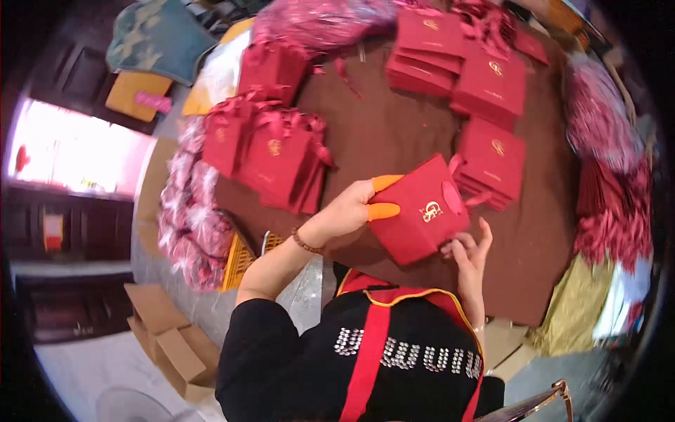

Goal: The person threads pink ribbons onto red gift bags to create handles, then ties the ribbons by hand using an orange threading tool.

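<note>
A red paper gift bag (pixel 415 224) with a gold emblem and a pink-red ribbon is held tilted over the near part of the brown-covered table. My left hand (pixel 351 207), with orange finger cots on two fingers, grips the bag's left edge. Beside the bag's lower right corner is my right hand (pixel 470 254), its fingers apart and partly curled near the ribbon; whether a fingertip touches the bag is hard to tell.
Red bags stand grouped at the left (pixel 274 151); flat stacks (pixel 492 158) lie at the right. Plastic-wrapped red bundles (pixel 193 225) line the left side. A yellow basket (pixel 238 261) stands near my left elbow, cardboard boxes (pixel 172 337) on the floor, a gold sack (pixel 573 302) at right.
</note>
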The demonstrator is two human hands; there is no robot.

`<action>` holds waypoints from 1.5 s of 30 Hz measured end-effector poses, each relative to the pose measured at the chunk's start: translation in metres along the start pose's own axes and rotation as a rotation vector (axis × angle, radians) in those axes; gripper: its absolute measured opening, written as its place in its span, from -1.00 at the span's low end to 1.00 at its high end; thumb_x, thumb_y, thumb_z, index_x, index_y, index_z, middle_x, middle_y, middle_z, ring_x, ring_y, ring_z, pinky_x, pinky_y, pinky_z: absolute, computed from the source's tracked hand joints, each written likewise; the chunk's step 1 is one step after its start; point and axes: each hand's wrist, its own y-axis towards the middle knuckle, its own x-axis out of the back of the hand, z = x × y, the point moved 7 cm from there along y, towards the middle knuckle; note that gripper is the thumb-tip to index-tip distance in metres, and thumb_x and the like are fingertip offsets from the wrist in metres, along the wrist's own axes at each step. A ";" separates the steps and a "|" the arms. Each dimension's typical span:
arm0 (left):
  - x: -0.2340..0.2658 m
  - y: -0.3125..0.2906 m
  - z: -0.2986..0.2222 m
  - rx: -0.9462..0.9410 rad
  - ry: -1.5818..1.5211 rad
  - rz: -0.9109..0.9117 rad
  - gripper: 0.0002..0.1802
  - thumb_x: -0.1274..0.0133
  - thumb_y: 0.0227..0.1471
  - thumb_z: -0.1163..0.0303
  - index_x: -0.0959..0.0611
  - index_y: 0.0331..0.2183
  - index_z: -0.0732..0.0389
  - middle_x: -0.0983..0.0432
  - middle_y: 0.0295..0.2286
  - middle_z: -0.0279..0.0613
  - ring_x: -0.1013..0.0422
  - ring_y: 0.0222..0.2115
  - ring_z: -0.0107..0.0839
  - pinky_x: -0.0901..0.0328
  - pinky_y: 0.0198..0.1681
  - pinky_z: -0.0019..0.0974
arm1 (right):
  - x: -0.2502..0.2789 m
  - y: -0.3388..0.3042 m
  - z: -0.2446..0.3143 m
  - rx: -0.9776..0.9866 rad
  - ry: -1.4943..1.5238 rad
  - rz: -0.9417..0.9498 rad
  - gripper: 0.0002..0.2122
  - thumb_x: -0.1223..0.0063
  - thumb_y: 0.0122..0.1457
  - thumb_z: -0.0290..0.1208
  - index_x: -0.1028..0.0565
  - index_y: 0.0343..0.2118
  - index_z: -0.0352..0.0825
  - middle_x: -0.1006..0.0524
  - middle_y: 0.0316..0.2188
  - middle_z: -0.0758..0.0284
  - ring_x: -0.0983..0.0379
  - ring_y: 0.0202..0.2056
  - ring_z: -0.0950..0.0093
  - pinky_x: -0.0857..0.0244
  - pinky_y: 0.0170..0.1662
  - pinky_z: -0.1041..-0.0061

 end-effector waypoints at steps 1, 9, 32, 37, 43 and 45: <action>0.013 -0.013 -0.029 -0.107 0.287 -0.103 -0.47 -0.09 -0.01 0.47 -0.37 0.02 0.35 -0.44 -0.13 -0.21 -0.33 -0.13 -0.50 -0.22 -0.04 -0.40 | -0.003 0.001 -0.001 -0.028 0.011 -0.025 -0.41 0.08 0.16 -0.54 0.08 0.19 -0.15 -0.42 -0.19 0.23 -0.40 -0.40 0.57 -0.27 -0.30 0.63; 0.093 -0.123 -0.135 -0.366 1.521 -0.778 -0.59 -0.05 -0.09 0.52 -0.52 -0.10 0.17 -0.49 -0.26 -0.09 -0.40 -0.26 -0.15 -0.30 -0.20 -0.23 | 0.000 0.015 -0.020 -0.133 -0.134 0.035 -0.67 0.08 0.17 -0.56 -0.23 0.01 -0.31 -0.47 -0.29 0.34 -0.37 -0.36 0.65 -0.25 -0.30 0.70; 0.022 0.086 0.037 -0.346 0.473 -0.336 -0.66 -0.04 0.05 0.40 -0.52 -0.11 0.33 -0.52 -0.23 -0.19 -0.40 -0.21 -0.49 -0.26 -0.13 -0.46 | 0.102 0.096 0.072 0.370 -0.524 -0.549 -0.56 -0.06 0.12 -0.46 -0.26 0.06 -0.45 -0.35 -0.01 0.25 -0.23 0.03 0.48 -0.12 0.09 0.52; -0.022 0.143 0.058 -0.279 0.695 -0.307 -0.50 -0.06 0.03 0.30 -0.41 -0.04 0.40 -0.47 -0.25 0.02 -0.42 -0.35 -0.35 -0.30 -0.25 -0.36 | 0.086 0.125 0.046 0.162 -0.382 -0.302 -0.34 -0.08 0.08 -0.47 0.00 0.19 -0.47 -0.24 0.10 0.15 -0.19 0.10 0.43 -0.08 0.14 0.50; -0.025 0.109 0.070 -0.250 0.749 -0.301 -0.52 -0.08 -0.01 0.31 -0.44 -0.07 0.38 -0.42 -0.19 0.07 -0.42 -0.25 -0.18 -0.31 -0.20 -0.23 | 0.072 0.088 0.050 0.189 -0.544 -0.295 -0.36 -0.07 0.07 -0.53 -0.03 0.18 -0.48 -0.23 0.10 0.18 -0.21 0.07 0.46 -0.10 0.12 0.53; -0.026 0.097 0.059 -0.328 0.848 -0.362 -0.54 -0.09 -0.04 0.28 -0.47 -0.13 0.35 -0.42 -0.20 0.05 -0.39 -0.23 -0.06 -0.30 -0.19 -0.18 | 0.058 0.078 0.053 0.219 -0.517 -0.253 -0.37 -0.09 0.06 -0.49 -0.05 0.17 -0.45 -0.21 0.11 0.14 -0.18 0.09 0.40 -0.08 0.13 0.48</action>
